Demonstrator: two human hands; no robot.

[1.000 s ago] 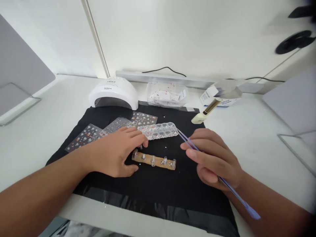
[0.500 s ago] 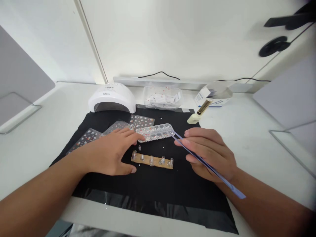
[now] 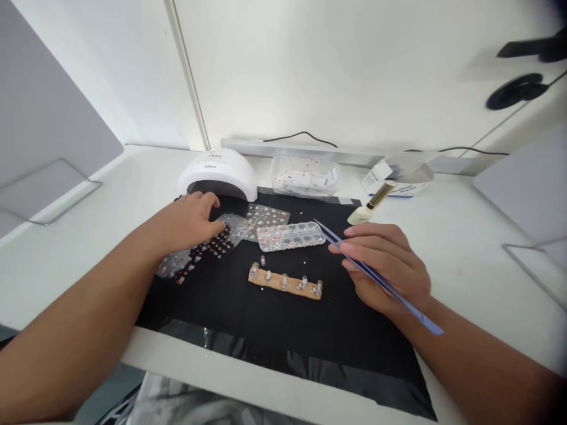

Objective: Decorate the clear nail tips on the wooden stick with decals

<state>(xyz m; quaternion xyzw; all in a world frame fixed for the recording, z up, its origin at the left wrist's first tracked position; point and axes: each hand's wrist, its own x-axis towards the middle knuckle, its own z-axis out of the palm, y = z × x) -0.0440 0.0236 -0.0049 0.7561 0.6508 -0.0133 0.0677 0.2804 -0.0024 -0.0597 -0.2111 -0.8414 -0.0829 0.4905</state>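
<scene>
Between the thumb and fingers of my right hand [image 3: 390, 268] is a pair of purple tweezers [image 3: 385, 283], its tips close to the right end of a clear compartment case [image 3: 290, 237] of small decorations. My left hand [image 3: 188, 221], thumb apart from the fingers, hovers over or rests on patterned nail sticker sheets [image 3: 270, 218]; contact is hard to tell. In front of the case lies a tan strip [image 3: 275, 281] with several small clear nail-tip pieces standing on it. One loose clear piece [image 3: 263, 260] sits just behind the strip.
A white nail lamp [image 3: 221, 168] stands at the back left. Behind the black mat [image 3: 283, 336] is a clear tub [image 3: 305, 177] of packets. A cream bottle with a gold cap [image 3: 374, 200] and an opened white box [image 3: 401, 177] are at the back right.
My left hand has left the compartment case and moved left and back to the sticker sheets. The tweezers stay in my right hand near the case. The whole view has shifted slightly.
</scene>
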